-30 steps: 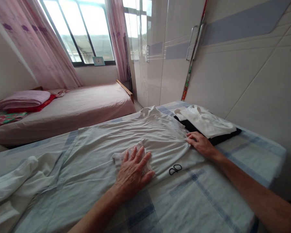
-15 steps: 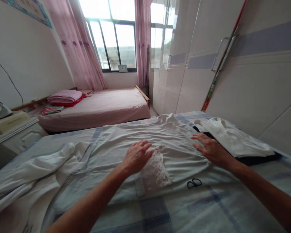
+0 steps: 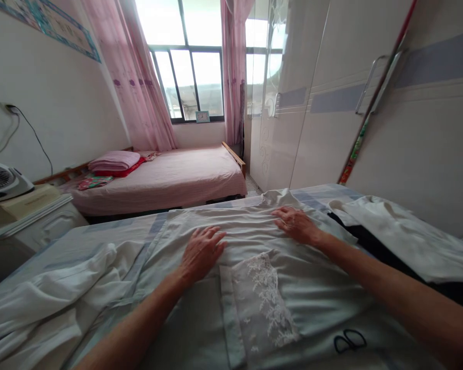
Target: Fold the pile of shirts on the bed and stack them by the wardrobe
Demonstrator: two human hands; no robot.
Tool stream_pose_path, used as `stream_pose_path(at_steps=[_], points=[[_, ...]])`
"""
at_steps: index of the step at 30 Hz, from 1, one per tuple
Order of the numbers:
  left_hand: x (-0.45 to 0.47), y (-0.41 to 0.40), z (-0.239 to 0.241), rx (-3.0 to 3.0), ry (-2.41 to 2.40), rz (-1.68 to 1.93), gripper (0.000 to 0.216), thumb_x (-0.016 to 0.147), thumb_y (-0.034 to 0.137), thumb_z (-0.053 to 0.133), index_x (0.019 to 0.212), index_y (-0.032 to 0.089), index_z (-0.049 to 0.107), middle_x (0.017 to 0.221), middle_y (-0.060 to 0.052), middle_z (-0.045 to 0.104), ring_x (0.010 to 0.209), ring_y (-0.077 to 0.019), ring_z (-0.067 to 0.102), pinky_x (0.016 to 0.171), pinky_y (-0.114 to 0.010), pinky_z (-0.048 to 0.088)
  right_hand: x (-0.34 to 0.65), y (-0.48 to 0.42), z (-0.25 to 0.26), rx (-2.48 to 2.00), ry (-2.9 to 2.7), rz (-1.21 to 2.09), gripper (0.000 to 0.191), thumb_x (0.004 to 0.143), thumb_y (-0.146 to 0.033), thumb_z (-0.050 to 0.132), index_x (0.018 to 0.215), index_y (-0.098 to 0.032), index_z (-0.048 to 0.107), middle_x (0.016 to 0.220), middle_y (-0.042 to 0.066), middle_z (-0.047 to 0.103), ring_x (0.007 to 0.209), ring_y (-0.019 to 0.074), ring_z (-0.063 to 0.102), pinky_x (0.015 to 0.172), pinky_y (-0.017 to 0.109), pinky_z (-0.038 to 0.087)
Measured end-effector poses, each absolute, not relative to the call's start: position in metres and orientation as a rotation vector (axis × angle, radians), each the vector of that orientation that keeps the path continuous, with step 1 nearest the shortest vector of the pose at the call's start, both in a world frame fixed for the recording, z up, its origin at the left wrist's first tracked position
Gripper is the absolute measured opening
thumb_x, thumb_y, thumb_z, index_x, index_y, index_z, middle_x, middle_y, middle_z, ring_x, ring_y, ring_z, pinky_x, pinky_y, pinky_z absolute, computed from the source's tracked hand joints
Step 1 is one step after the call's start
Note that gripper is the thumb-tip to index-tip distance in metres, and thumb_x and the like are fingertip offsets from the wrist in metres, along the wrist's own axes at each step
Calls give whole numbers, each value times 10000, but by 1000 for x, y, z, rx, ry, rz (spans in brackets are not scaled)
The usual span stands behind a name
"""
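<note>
Head view: left hand (image 3: 200, 250) and right hand (image 3: 298, 224) press flat, fingers spread, gripping nothing, on the white garment (image 3: 254, 241).

A pink-sheeted bed (image 3: 170, 180) stands under the window (image 3: 189, 77), with a folded pink quilt (image 3: 113, 160) on a red cloth at its head. Pink curtains (image 3: 139, 87) hang at both sides of the window, and a small clock (image 3: 202, 116) sits on the sill. At the left a white fan (image 3: 0, 180) rests on a cabinet (image 3: 31, 216). A glossy wardrobe (image 3: 332, 113) with metal handles fills the right wall. On the near bed lie crumpled white cloth (image 3: 42, 288), a folded white garment (image 3: 405, 236) over a black one (image 3: 374, 246), and black scissors (image 3: 349, 340).
</note>
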State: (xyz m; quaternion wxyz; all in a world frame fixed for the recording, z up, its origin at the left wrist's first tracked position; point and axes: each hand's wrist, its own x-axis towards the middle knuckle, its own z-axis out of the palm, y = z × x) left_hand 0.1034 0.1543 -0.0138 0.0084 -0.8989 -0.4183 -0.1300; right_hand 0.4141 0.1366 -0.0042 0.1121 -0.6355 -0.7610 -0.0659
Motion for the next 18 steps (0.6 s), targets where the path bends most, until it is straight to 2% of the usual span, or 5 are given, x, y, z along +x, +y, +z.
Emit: stream_pose_path(at_steps=[5,9,12,15,18], points=[[119,151,-20,-2884,-1273,-338,450,926,463,388,1336,306,488,1476,-72,411,1378,-278,328,1098,-583,234,374,180,-8,-1732,-2404,-76,377,941,-402,379,1214,-254,593,1277,80,579,1171,248,516,964,427,386],[118,160,-19,-2899,-1305,-326,451,946,470,321,1323,304,505,1456,-61,441,1354,-244,372,1096,-522,276,366,211,-11,-1852,-2307,-77,414,943,-398,364,1273,-235,553,1383,117,490,1252,291,445,998,488,345],[111,181,-16,-2860,-1365,-284,456,957,470,276,1302,312,529,1455,-48,444,1347,-221,381,1103,-478,277,361,214,-12,-1766,-2366,-71,431,945,-434,354,1295,-263,538,1412,83,470,1278,265,420,1026,457,322],[100,211,-18,-2808,-1480,-214,483,949,497,268,1352,324,471,1494,-47,386,1378,-246,332,1098,-520,261,361,210,-13,-1716,-2427,1,416,930,-468,387,1276,-314,558,1393,27,505,1264,232,443,1029,402,328],[85,242,-23,-2697,-1622,-222,501,955,470,238,1361,283,467,1489,-67,390,1375,-265,334,1081,-536,279,380,213,-9,-1858,-2282,-42,434,925,-445,394,1294,-275,547,1426,44,470,1294,244,408,1042,404,310]])
